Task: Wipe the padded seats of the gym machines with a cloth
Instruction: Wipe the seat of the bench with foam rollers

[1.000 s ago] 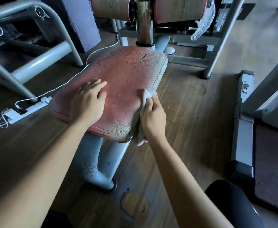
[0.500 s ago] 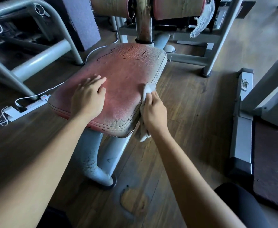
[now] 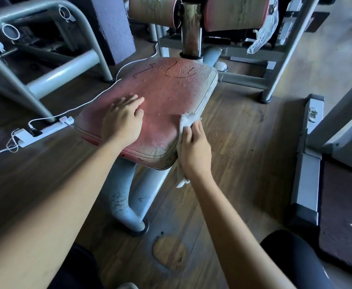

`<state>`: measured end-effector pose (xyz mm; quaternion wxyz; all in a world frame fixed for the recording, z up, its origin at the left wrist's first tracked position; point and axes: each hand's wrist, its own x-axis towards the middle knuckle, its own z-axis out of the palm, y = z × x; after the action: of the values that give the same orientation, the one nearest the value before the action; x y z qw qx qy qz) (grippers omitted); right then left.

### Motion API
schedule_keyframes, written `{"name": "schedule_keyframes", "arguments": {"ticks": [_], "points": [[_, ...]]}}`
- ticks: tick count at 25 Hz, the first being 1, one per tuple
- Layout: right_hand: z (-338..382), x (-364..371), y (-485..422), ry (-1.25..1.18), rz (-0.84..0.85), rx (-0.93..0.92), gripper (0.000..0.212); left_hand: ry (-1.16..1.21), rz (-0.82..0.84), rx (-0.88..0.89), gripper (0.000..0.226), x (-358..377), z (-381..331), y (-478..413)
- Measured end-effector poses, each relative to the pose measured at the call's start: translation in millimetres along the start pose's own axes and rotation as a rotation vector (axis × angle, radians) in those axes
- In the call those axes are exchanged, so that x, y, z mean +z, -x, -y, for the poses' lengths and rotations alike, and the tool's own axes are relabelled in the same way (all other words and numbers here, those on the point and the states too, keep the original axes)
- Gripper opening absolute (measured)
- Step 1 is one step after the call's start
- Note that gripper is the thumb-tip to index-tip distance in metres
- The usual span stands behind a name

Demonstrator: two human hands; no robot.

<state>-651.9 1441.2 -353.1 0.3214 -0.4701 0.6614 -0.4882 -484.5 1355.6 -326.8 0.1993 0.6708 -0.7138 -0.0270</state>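
The right grip lies with fairly straight fingers flat on the cloth, pressing it against the right side edge of the padded seat; its thumb is hidden, so I cannot tell whether it hooks into the fabric. The left grip rests spread, palm down, on the seat's near left top.

The cloth looks light, limp and thin (a loose tail hangs below the wrist), so it probably wants bunching under the palm rather than a fingertip pinch. The seat looks firm but yielding, and its red cover is cracked and peeling at the near corner. Hard rubbing there may lift flakes, so steadying from the top face seems wise.

Counted: one cloth, one seat being wiped, two roller pads behind it, and one power strip on the floor.
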Motion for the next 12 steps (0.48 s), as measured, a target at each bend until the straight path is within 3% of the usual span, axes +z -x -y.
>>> {"name": "schedule_keyframes", "arguments": {"ticks": [1,4,9,12], "points": [[1.9,4.9,29.6,-0.034,0.032,-0.027,0.012,0.001,-0.003,0.004,0.044,0.5,1.1,-0.5],[2.7,8.3,80.4,-0.035,0.100,-0.098,0.035,0.008,-0.013,0.027,0.043,1.8,3.7,0.1],[1.2,-4.6,-9.6,-0.012,0.016,0.039,0.021,0.014,0.007,0.031,0.043,0.8,2.9,0.1],[2.1,3.8,12.8,-0.051,-0.007,0.002,0.024,0.019,0.005,0.034,0.043,1.0,3.5,-0.3]]}}
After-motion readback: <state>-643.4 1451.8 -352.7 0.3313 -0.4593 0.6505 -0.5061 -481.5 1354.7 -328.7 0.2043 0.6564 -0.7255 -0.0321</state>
